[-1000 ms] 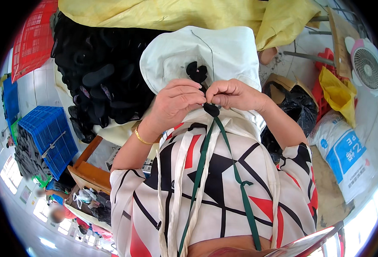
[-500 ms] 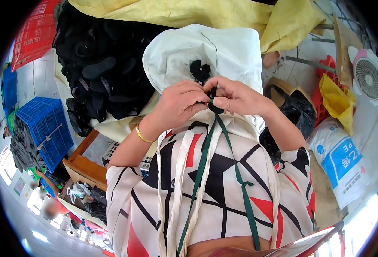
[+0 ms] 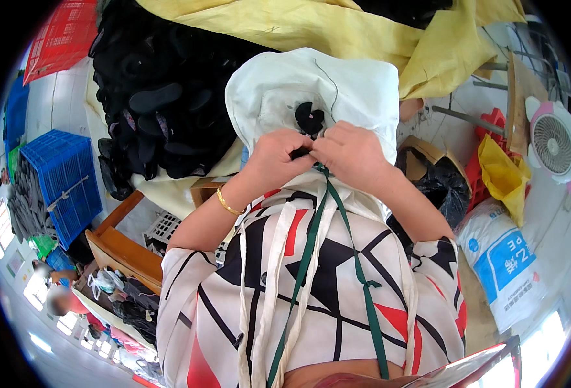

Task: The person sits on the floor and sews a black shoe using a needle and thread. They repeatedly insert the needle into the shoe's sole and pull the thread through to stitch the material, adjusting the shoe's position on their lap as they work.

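Observation:
My left hand (image 3: 277,155) and my right hand (image 3: 351,155) meet in front of my chest, fingertips pinched together. Between them shows a bit of a small black piece (image 3: 300,152), soft like fabric; the fingers hide most of it. Just beyond the fingertips, a lobed black piece (image 3: 309,119) lies against the white cloth (image 3: 363,84) spread over my lap. Whether the two black parts are joined, I cannot tell. Green straps (image 3: 311,242) hang from my neck toward the hands.
At the far left lies a heap of black slippers (image 3: 156,98). Blue crate (image 3: 65,184) and wooden chair (image 3: 127,249) stand left. On the right are a black-lined carton (image 3: 444,187), yellow bag (image 3: 502,171), white sack (image 3: 502,265) and fan (image 3: 555,139). Yellow cloth (image 3: 344,29) drapes across the back.
My hands have drawn closer together and turned; the black piece that showed below the fingers is now mostly covered. The whole view has shifted slightly.

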The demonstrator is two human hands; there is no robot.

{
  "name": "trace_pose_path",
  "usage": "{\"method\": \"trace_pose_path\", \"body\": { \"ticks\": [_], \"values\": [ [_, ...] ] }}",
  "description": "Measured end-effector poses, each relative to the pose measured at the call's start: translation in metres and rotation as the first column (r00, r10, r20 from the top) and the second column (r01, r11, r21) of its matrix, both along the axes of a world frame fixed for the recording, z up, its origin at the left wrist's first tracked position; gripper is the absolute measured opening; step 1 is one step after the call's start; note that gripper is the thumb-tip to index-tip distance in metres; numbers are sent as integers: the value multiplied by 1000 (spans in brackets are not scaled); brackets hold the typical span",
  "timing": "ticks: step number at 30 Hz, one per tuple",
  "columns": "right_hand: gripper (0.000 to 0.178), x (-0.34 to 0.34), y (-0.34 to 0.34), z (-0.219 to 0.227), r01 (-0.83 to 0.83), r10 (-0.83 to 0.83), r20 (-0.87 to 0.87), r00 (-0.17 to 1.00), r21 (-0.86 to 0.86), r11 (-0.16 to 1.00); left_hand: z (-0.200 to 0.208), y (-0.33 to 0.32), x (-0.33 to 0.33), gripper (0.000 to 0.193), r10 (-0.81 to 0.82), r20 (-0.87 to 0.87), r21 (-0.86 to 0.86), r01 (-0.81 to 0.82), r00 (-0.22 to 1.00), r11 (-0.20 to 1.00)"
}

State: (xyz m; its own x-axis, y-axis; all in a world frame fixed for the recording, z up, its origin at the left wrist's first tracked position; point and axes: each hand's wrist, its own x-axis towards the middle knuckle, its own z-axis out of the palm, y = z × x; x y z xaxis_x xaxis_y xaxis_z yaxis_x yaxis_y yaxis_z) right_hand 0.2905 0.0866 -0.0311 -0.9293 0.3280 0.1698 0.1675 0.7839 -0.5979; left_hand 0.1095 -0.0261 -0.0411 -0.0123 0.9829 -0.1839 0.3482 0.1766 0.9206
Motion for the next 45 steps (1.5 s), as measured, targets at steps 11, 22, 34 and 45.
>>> {"method": "trace_pose_path", "body": {
  "ticks": [11, 22, 34, 45],
  "values": [
    [14, 14, 28, 8, 16, -516, 61, 854, -996, -91, -17, -2, -19, 14, 72, -114, 211, -46, 991, 976],
    [12, 18, 68, 11, 257, -863, -147, 483, -918, 301, -27, 3, -46, 12, 175, 111, -78, -166, 978, 983],
    [15, -47, 26, -44, 426, -351, 266, 898, -729, 536, -81, 47, -171, 14, 476, -29, 143, -468, 879, 872],
    [16, -58, 23, -54, 515, -393, 361, 846, -745, 424, -201, 143, -334, 19, 443, -713, 78, -566, 544, 820]
  ]
}}
